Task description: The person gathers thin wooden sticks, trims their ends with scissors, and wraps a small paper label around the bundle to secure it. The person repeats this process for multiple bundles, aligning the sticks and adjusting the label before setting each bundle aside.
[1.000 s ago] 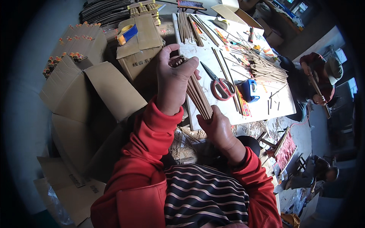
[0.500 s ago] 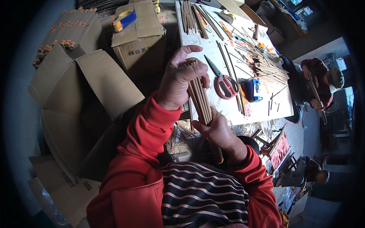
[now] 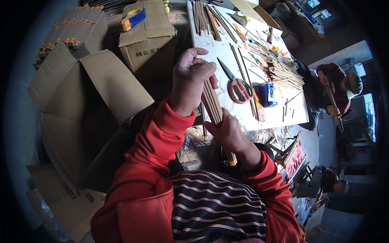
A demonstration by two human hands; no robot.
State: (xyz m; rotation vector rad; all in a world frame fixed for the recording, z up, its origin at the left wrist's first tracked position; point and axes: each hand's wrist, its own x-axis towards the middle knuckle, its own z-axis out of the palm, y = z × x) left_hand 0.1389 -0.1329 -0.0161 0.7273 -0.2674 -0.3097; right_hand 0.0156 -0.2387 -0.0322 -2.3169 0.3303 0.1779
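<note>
A bundle of brown incense sticks (image 3: 212, 104) runs at a slant between my two hands, in front of my chest. My left hand (image 3: 193, 79) is curled over the bundle's upper end, thumb folded across and one finger raised; it covers that end. Lower down, my right hand (image 3: 231, 131) wraps round the sticks. Below it the bundle's lower end shows, with an orange and yellow band (image 3: 231, 161). Red-handled scissors (image 3: 240, 89) lie on the white table just right of my left hand, next to a blue tape dispenser (image 3: 267, 95).
Loose sticks (image 3: 283, 73) are scattered over the white table (image 3: 227, 44). On the left stand an open cardboard box (image 3: 117, 85), a closed carton (image 3: 148, 44) with a tape dispenser (image 3: 133, 18) on it, and stacked banded bundles (image 3: 77, 24). A co-worker (image 3: 338, 87) holds a long piece at right.
My left fingers have closed further over the bundle's upper end, hiding the stick tips seen before. The banded lower end now shows more below my right hand.
</note>
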